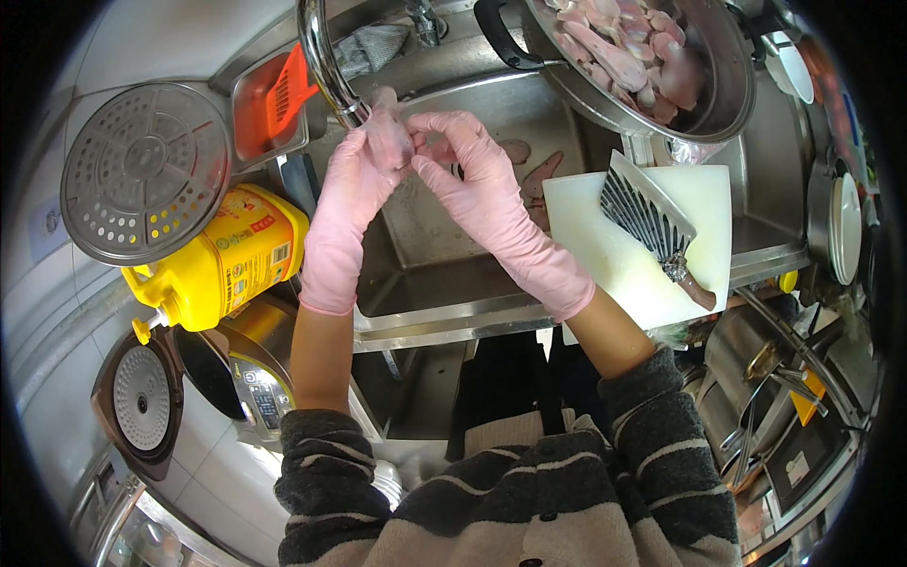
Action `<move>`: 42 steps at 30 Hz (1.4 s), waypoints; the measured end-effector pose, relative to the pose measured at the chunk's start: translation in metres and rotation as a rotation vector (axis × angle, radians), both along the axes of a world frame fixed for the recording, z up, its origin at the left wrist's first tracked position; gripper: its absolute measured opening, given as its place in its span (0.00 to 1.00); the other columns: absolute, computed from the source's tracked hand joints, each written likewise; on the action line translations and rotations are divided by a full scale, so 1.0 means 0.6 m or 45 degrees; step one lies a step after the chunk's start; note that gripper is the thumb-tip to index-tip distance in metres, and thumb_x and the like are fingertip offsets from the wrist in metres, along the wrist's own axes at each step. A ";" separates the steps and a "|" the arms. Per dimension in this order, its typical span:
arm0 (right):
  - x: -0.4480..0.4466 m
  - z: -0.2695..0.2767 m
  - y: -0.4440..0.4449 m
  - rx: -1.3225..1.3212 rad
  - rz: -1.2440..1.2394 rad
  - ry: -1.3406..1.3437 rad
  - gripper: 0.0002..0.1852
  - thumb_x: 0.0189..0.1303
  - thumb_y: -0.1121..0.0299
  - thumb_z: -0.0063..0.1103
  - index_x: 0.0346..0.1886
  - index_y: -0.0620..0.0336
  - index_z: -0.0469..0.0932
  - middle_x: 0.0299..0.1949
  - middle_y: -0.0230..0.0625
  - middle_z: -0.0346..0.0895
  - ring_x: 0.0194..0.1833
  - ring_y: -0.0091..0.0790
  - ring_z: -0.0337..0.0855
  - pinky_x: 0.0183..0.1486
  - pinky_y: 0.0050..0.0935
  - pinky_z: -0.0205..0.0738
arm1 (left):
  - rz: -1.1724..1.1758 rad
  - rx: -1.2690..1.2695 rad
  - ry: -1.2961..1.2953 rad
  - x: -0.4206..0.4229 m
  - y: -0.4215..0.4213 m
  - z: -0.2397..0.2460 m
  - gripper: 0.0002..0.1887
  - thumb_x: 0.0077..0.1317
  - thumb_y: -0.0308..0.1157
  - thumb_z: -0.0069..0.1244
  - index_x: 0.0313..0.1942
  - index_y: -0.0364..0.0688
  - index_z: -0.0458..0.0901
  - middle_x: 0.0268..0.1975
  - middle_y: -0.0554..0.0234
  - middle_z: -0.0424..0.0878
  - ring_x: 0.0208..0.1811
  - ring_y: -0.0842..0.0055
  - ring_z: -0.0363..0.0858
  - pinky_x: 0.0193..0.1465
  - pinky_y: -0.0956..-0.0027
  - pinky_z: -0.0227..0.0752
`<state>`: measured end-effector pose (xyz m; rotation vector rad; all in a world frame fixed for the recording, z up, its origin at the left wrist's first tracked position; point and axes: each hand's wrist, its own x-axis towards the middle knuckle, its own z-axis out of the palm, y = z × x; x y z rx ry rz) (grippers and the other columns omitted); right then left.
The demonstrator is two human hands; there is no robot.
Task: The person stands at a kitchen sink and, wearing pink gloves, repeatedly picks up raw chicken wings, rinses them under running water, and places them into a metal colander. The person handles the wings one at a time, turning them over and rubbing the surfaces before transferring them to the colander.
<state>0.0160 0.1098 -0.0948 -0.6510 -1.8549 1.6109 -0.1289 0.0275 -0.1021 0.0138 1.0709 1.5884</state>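
Observation:
Pink gloves cover both hands. My left hand holds a piece of raw poultry beside the end of the chrome faucet, above the sink basin. The fingertips of my right hand are pinched together at the right edge of that piece; whether they grip it is hard to tell. More raw pieces lie on the basin floor, partly hidden by my right hand. At the upper right, a large steel pot holds many raw poultry pieces.
A white cutting board bears a cleaver at the basin's right side. On the left are a yellow jug with a pump, a perforated steamer plate, an orange slotted utensil in a metal tray, and an open rice cooker.

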 end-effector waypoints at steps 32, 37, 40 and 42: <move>-0.047 -0.114 -0.005 -0.483 0.067 -0.022 0.16 0.70 0.60 0.48 0.48 0.63 0.76 0.35 0.30 0.77 0.39 0.23 0.73 0.47 0.22 0.69 | 0.699 -0.041 0.563 0.115 0.027 -0.075 0.26 0.73 0.51 0.34 0.63 0.42 0.62 0.57 0.59 0.72 0.58 0.74 0.70 0.60 0.68 0.65; -0.042 -0.125 0.004 -0.695 0.093 0.018 0.14 0.70 0.60 0.48 0.41 0.60 0.78 0.31 0.23 0.74 0.31 0.17 0.69 0.38 0.18 0.68 | 0.649 -0.013 0.633 0.103 0.024 -0.080 0.26 0.74 0.51 0.31 0.59 0.39 0.66 0.49 0.56 0.78 0.50 0.73 0.76 0.55 0.68 0.70; -0.037 -0.112 0.009 -0.978 0.104 -0.054 0.11 0.69 0.62 0.50 0.40 0.58 0.79 0.29 0.22 0.73 0.26 0.15 0.65 0.31 0.16 0.63 | 0.610 0.066 0.530 0.086 0.014 -0.082 0.27 0.73 0.52 0.32 0.58 0.37 0.68 0.45 0.56 0.80 0.48 0.71 0.77 0.55 0.67 0.70; -0.043 -0.100 0.006 -1.152 0.009 -0.053 0.10 0.69 0.63 0.51 0.40 0.57 0.80 0.27 0.21 0.72 0.23 0.13 0.61 0.26 0.15 0.57 | 0.591 0.106 0.494 0.080 0.012 -0.088 0.28 0.73 0.52 0.32 0.57 0.37 0.68 0.44 0.56 0.80 0.47 0.70 0.77 0.55 0.66 0.70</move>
